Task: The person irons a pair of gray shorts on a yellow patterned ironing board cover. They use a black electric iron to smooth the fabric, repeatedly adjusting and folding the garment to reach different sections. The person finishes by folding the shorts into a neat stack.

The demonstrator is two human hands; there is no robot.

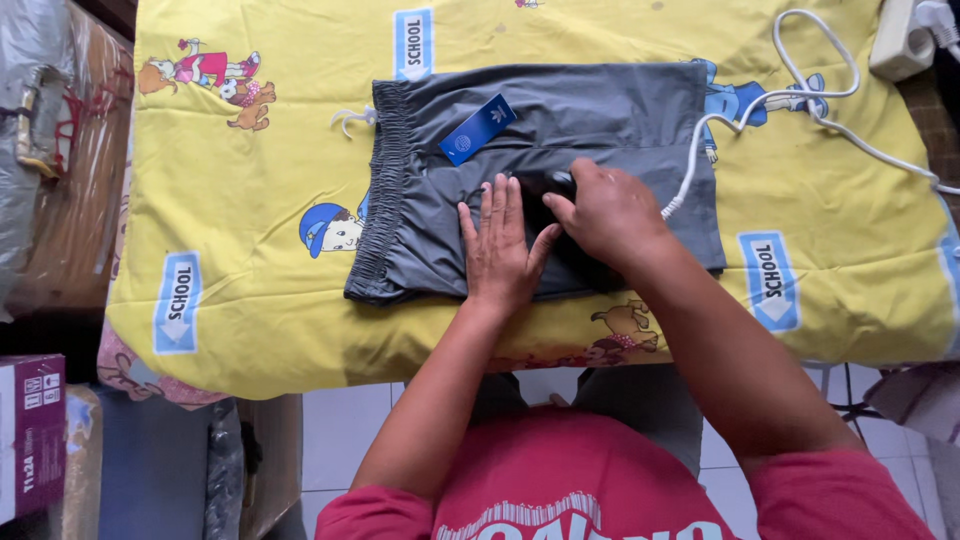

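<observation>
Dark grey shorts [600, 100] lie flat on a yellow cartoon-print cloth [250, 200], their elastic waistband to the left. A blue hang tag [478, 128] rests near the waistband. My left hand [497, 250] presses flat on the shorts, fingers stretched out. My right hand [610, 212] sits just to its right, curled over a small dark object [540, 185] on the fabric. Most of that object is hidden by the hand. A white cord [740, 105] ends close to my right wrist.
The white cord loops to a white power strip [895, 38] at the top right corner. A plastic-wrapped bundle [60, 150] and a cardboard box [30, 430] stand at the left. White floor tiles show below the cloth's front edge.
</observation>
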